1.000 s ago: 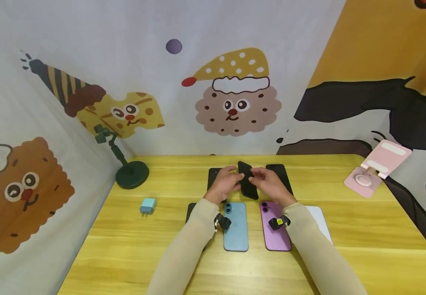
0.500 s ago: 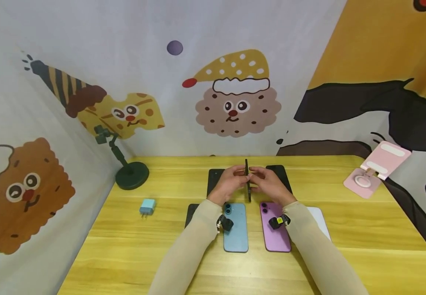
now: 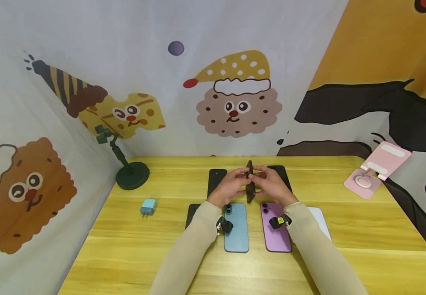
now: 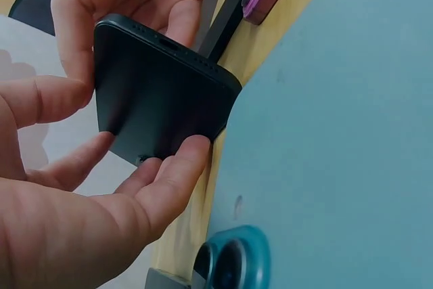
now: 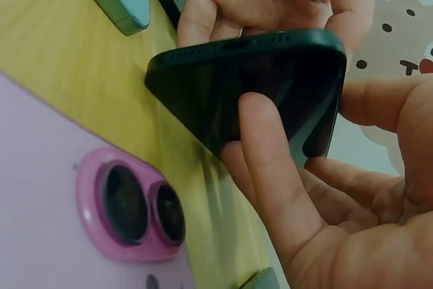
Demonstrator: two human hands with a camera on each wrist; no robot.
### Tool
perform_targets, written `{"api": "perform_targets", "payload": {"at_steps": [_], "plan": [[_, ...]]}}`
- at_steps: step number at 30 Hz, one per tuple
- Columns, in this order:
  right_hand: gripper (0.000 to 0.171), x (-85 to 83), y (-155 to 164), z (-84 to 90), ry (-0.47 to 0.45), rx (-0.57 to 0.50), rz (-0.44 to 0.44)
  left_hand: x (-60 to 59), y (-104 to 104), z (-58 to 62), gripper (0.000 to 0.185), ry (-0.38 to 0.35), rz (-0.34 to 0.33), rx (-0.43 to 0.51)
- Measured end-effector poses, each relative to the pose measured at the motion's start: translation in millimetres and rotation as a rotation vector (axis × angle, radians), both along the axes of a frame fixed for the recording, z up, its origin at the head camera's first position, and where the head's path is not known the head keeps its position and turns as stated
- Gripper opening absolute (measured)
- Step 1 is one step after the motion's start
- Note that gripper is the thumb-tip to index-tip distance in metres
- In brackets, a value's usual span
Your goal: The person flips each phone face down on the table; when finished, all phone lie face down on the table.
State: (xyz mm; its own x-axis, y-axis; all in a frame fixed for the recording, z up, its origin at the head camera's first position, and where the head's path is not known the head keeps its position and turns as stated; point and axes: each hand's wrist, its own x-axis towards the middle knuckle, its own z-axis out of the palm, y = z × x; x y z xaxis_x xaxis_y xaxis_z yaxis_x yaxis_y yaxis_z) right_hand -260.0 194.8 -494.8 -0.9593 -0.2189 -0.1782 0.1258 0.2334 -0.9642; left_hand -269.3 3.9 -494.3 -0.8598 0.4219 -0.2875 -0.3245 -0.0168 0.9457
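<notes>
A black smartphone (image 3: 250, 194) stands on edge between both hands above the table. My left hand (image 3: 230, 185) holds it from the left; in the left wrist view its fingertips lie against the dark face of the smartphone (image 4: 159, 96), with the thumb at its edge. From the right, my right hand (image 3: 276, 185) grips the same phone, its fingers spread on the other, glossy face in the right wrist view. The phone's bottom edge with its port (image 5: 237, 44) faces the wrist cameras. Below the hands lie a blue phone (image 3: 236, 233) and a purple phone (image 3: 277, 235).
More phones lie around: a black one (image 3: 216, 177) at back left, another black one (image 3: 282, 174) at back right, a dark one (image 3: 192, 213) and a white one (image 3: 320, 221) partly under the sleeves. Also present are a green stand (image 3: 132, 175), blue charger (image 3: 148, 206) and pink stand (image 3: 368, 184).
The phone has turned from showing its broad dark face to standing nearly edge-on to the head view. Both hands have closed in around it, the left moving right.
</notes>
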Motion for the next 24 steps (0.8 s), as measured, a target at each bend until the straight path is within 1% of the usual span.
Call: {"api": "perform_targets", "payload": {"at_steps": [7,10,17,24], "plan": [[0.059,1.0,-0.1,3.5,0.011,0.068,-0.041,2.7,-2.5,1.3,0.052,0.003,-0.007,-0.021],[0.058,1.6,1.2,4.7,0.007,0.071,-0.065,3.1,-5.4,1.5,0.050,0.011,0.001,-0.034],[0.059,4.1,3.1,7.0,0.005,0.036,-0.075,3.3,-15.1,0.3,0.047,0.026,0.043,-0.061],[0.057,6.2,2.2,10.4,0.012,-0.034,-0.089,0.6,-20.8,-2.3,0.053,0.019,0.101,-0.056]]}}
